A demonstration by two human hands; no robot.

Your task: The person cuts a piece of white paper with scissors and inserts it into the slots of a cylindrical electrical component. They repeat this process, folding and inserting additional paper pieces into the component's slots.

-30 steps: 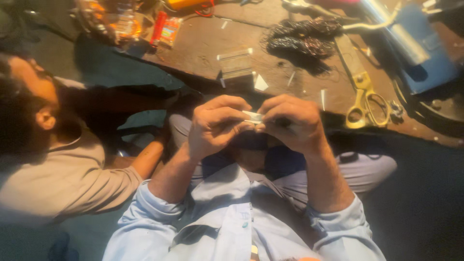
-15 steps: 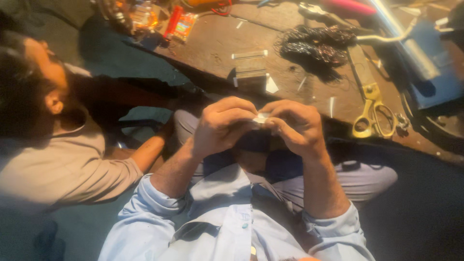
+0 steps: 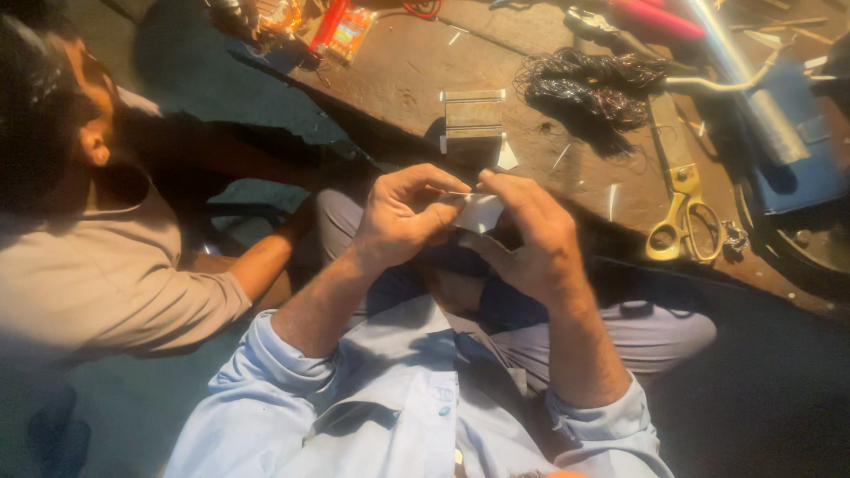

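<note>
— Dim workshop floor, is it? What's closest to the camera?

— Rolled-up pale blue sleeves, then both hands raised over the lap. The left hand [image 3: 403, 217] and the right hand [image 3: 529, 237] meet on a small white piece of paper or tape [image 3: 479, 212]; the fingers of each are curled and pinched onto its edges, so both are closed on it.

— Anyone else there?

— A second person in a beige shirt [image 3: 97, 274] sits just to the left, one forearm resting low near the wearer's knee.

— And beyond the hands?

— A worn brown table [image 3: 398, 84]. Just past the hands stands a small metal block [image 3: 473, 115] with white scraps beside it. To the right lie yellow-handled scissors [image 3: 683, 217], and farther back a tangle of dark wire [image 3: 584, 88]. Near the far edge sit red-orange packets [image 3: 341, 26] and a blue object [image 3: 797, 168] at the right.
</note>
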